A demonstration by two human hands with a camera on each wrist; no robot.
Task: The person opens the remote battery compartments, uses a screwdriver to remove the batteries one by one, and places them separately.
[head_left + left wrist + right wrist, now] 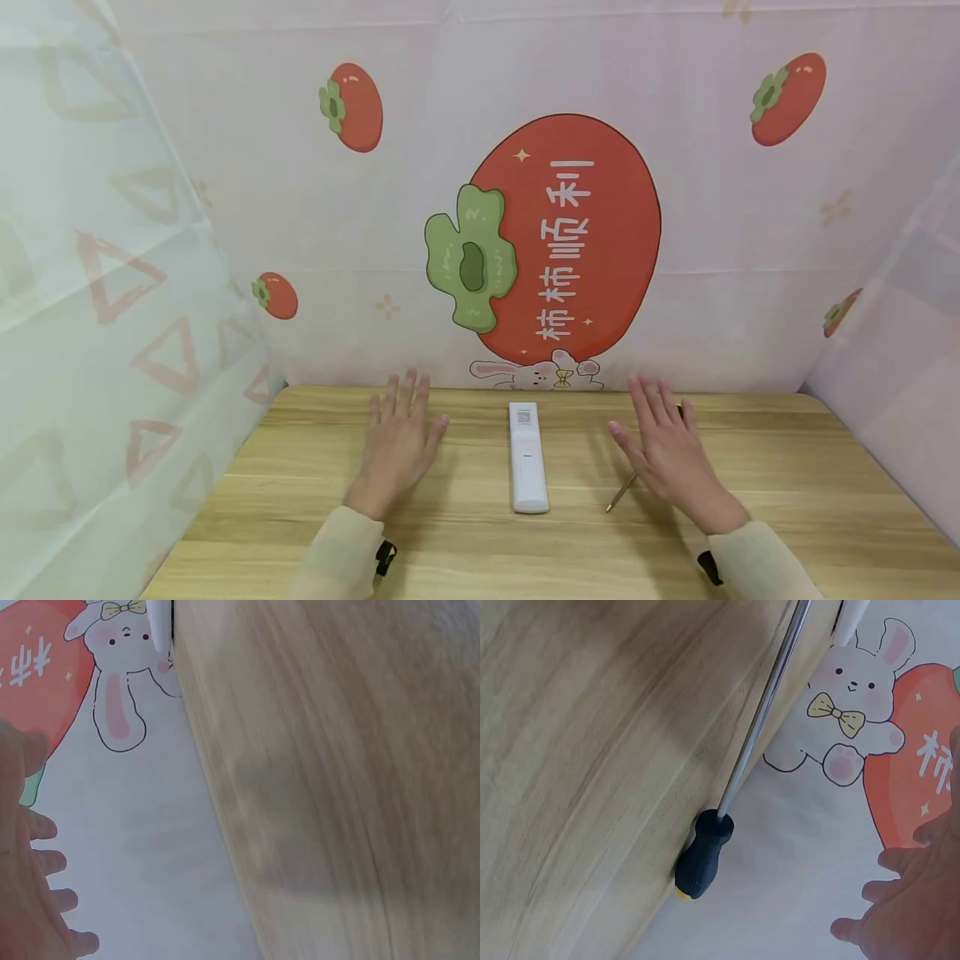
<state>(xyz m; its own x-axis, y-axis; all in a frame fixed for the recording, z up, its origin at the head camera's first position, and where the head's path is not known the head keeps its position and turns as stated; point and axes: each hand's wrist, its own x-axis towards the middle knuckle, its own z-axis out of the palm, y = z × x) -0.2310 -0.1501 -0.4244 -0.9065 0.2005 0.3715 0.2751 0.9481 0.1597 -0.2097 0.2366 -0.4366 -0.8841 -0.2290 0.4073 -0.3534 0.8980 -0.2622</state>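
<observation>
A long white plastic device like a remote control (pixel 529 467), with a printed code at its far end, lies on the wooden table (pixel 465 550) between the hands. To its left my left hand (pixel 397 446) is held palm down with straight, spread fingers, holding nothing. On the other side my right hand (pixel 667 450) has the same pose above a screwdriver (pixel 763 712) and grips nothing. The screwdriver's black handle (pixel 699 859) has a yellow end and shows fully in the right wrist view; in the head view the right hand hides most of it.
Behind the table hangs a pale cloth (pixel 697 275) printed with red persimmons, white characters and a rabbit. A similar patterned cloth (pixel 112 333) borders the left side, and a pale one (pixel 900 325) the right.
</observation>
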